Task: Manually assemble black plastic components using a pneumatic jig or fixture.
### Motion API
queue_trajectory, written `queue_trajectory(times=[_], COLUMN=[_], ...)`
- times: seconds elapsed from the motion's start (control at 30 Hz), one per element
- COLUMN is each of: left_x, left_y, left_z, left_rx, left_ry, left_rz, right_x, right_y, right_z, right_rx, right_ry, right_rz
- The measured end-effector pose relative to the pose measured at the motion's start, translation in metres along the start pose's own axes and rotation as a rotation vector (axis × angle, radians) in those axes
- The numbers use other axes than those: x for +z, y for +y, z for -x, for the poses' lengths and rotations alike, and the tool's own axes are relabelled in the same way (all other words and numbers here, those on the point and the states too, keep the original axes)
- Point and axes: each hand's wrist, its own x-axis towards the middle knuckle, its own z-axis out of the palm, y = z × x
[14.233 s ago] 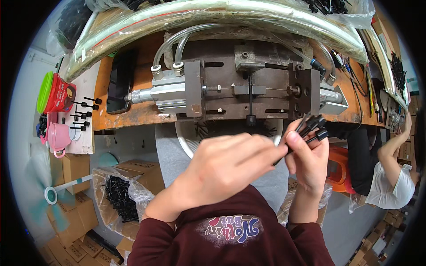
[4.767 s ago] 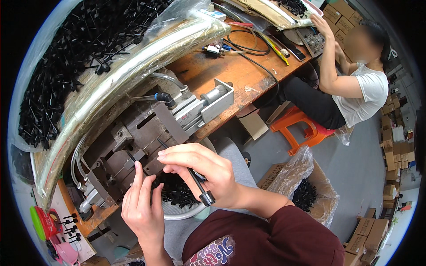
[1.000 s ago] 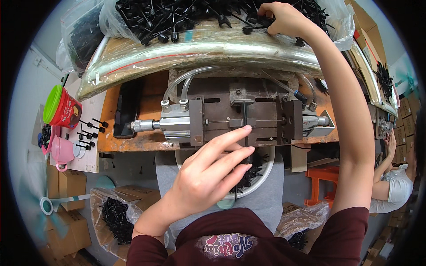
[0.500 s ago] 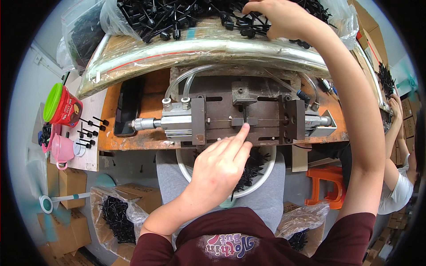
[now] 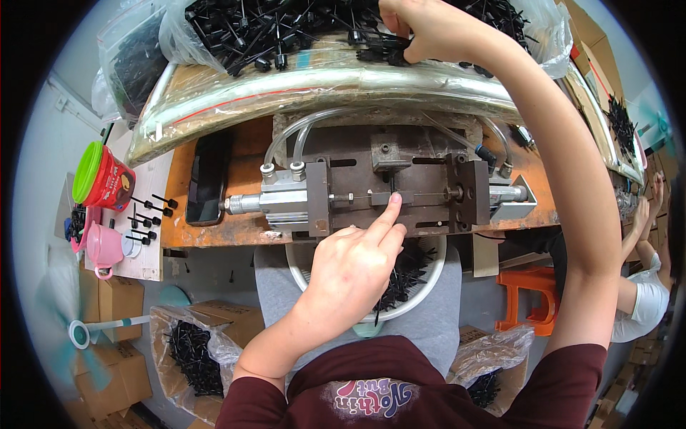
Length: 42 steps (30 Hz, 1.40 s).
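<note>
My left hand (image 5: 355, 262) reaches over the front of a metal fixture (image 5: 421, 216), its index finger stretched out onto a small dark block (image 5: 405, 201) at the centre. A thin black stem stands upright just behind that fingertip; the other fingers bend loosely. From both sides, rods point at the block, the left one coming from a silver pneumatic cylinder (image 5: 284, 201). Up at the far side, my right hand (image 5: 429, 28) dips into a heap of black stemmed plastic parts (image 5: 246, 32). Its thumb and fingers close around a clump of them (image 5: 382, 50), and some fingertips are hidden.
Between my knees sits a white basket (image 5: 434, 289) of black parts. A phone (image 5: 207, 179) lies left of the fixture, near a red tub (image 5: 111, 182) and a pink cup (image 5: 103, 247). Lined boxes flank me. At right are an orange stool (image 5: 529, 297) and another person's arms (image 5: 638, 229).
Both side rods have moved inward toward the centre block. My right hand has shifted slightly left and lower in the heap, and the clump by its thumb has moved too. My left finger stays put.
</note>
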Motion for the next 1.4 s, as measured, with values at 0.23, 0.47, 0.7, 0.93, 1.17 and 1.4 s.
queue_trajectory(times=[0.23,0.47,0.7,0.93,1.17,1.4], left_x=[0.000,-0.007,-0.031,-0.047,-0.044,-0.024], left_y=[-0.001,0.001,0.009,0.012,0.004,0.001], left_z=[0.001,0.007,0.026,0.006,-0.003,0.012], left_rx=[-0.002,0.016,0.067,-0.004,0.032,-0.020], left_ry=[-0.006,-0.043,-0.136,0.248,0.352,0.223], left_rz=[-0.002,0.056,0.289,0.487,0.445,0.523], right_x=[0.005,0.025,-0.009,-0.005,0.035,0.074], right_y=[0.002,0.036,0.021,0.004,-0.101,-0.109], right_z=[0.001,0.021,0.038,0.100,0.183,0.213], right_rx=[-0.086,-0.299,0.353,0.222,0.372,0.429], right_ry=[-0.019,0.383,0.396,0.407,-0.121,-0.004], right_rz=[0.132,0.115,-0.712,-1.174,-1.629,-1.784])
